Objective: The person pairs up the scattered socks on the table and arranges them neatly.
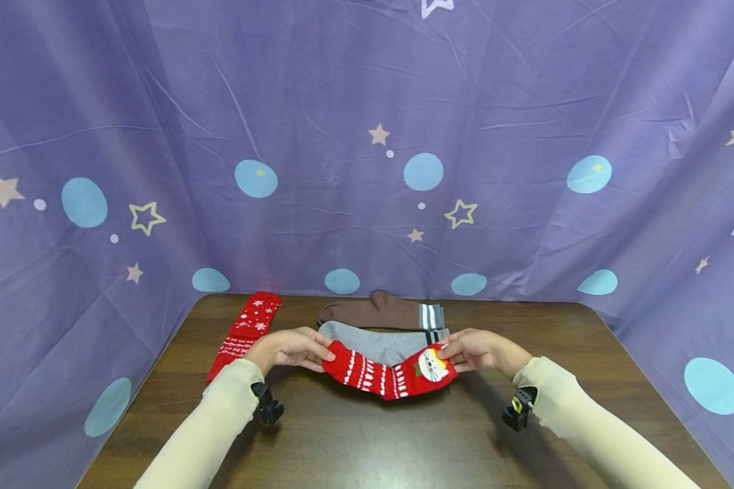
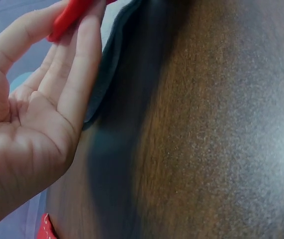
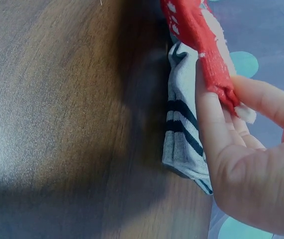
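A red sock with white patterns and a cat face hangs between both hands, sagging in the middle above the table. My left hand pinches its left end between thumb and fingers; in the left wrist view only a bit of red cloth shows in that grip. At the other end, beside the cat face, my right hand pinches the cuff, seen closer in the right wrist view as ribbed red knit. Just behind the held sock lies a grey sock with dark stripes, partly covered by it.
A brown sock with white stripes lies behind the grey one. Toward the table's left side rests another red sock with snowflakes, partly hidden by the left wrist. A purple curtain stands along the back and sides of the wooden table.
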{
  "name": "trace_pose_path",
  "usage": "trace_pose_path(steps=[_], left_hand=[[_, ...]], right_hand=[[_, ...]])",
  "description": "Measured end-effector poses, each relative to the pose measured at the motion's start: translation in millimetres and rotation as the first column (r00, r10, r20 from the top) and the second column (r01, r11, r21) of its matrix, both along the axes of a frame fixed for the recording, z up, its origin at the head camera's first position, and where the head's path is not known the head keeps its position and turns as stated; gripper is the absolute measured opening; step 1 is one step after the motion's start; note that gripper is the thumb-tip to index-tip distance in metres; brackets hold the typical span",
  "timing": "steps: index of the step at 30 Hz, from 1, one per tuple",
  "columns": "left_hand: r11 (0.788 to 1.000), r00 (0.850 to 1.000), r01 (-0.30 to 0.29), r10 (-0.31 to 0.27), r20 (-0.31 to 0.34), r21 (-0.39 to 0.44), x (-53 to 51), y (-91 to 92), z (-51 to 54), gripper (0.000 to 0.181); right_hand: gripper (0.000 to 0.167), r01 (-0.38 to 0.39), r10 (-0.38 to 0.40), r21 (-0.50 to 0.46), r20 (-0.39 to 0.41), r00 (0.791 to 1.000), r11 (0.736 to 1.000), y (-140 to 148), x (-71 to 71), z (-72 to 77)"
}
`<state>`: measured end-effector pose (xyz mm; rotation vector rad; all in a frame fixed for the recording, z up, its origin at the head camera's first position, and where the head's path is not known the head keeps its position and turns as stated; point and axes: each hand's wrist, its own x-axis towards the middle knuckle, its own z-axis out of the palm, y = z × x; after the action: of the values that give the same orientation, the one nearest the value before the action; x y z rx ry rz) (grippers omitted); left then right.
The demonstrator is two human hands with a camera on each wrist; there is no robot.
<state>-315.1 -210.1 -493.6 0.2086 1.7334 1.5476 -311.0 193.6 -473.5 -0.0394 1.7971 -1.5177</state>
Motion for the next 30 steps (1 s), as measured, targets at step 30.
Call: trace_pose_path(steps=[30], left_hand=[[0.993, 0.999, -0.008, 0.012, 0.030, -0.117, 0.8, 13.3, 8.1, 0.013]], right_hand=[[0.012, -0.074, 0.074, 0.006, 0.005, 0.997, 0.997, -7.7, 3.4, 3.5]])
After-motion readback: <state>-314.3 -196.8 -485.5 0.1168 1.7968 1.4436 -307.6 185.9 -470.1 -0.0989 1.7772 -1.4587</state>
